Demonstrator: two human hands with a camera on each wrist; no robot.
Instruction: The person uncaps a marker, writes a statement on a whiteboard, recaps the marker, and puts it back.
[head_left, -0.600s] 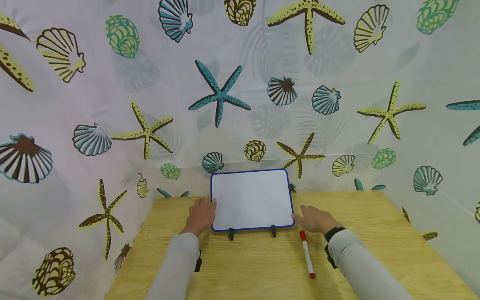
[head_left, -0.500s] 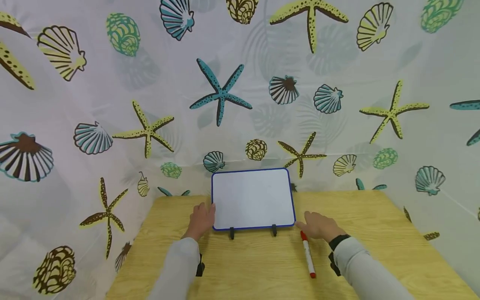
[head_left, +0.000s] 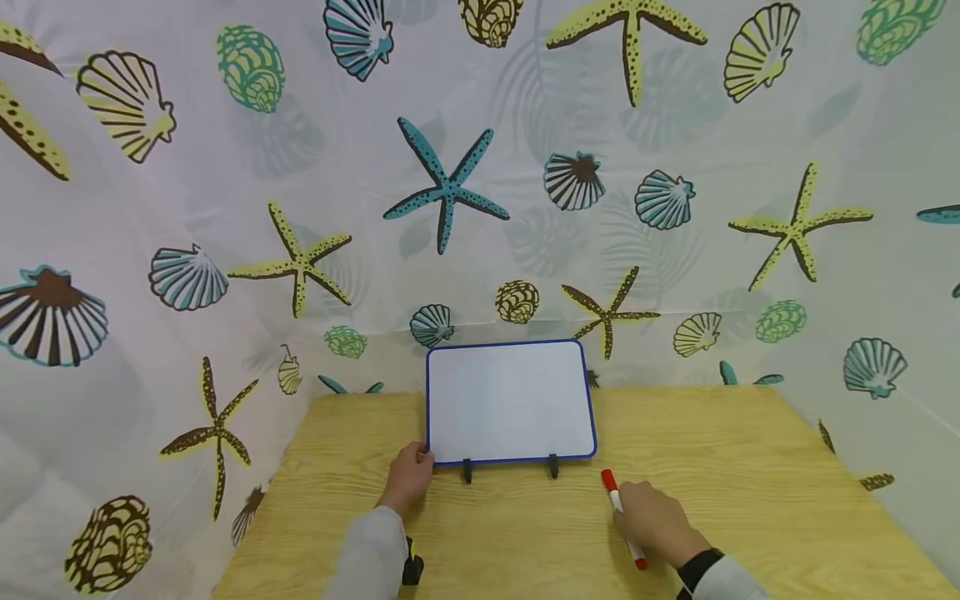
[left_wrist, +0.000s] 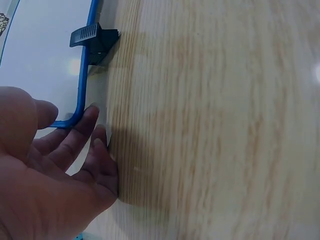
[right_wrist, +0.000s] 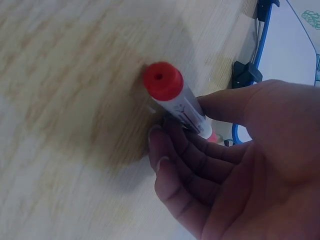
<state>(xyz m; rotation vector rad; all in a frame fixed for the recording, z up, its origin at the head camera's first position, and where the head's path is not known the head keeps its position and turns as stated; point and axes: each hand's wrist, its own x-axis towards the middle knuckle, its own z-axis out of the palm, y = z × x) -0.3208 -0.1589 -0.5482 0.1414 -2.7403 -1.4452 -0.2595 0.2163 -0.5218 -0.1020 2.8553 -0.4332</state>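
A small whiteboard (head_left: pixel 510 400) with a blue frame stands leaning back on two black feet (left_wrist: pixel 97 42) on the wooden table. At its lower left corner is my left hand (head_left: pixel 409 477); in the left wrist view the thumb (left_wrist: pixel 46 114) lies over the front and the fingers reach behind the frame. Right of the board, a white marker (right_wrist: pixel 186 112) with red ends lies along the tabletop. My right hand (head_left: pixel 654 518) pinches its barrel between thumb (right_wrist: pixel 227 105) and curled fingers, covering part of the barrel in the head view.
The light wooden table (head_left: pixel 510 533) reaches back to a white cloth (head_left: pixel 480 275) printed with shells and starfish. This cloth also hangs along the left and right sides. A dark band (head_left: pixel 701 568) circles the right wrist.
My right hand has moved from beside the board's lower right corner down to the marker and taken hold of it. The left hand has slid down the board's left edge to its lower corner.
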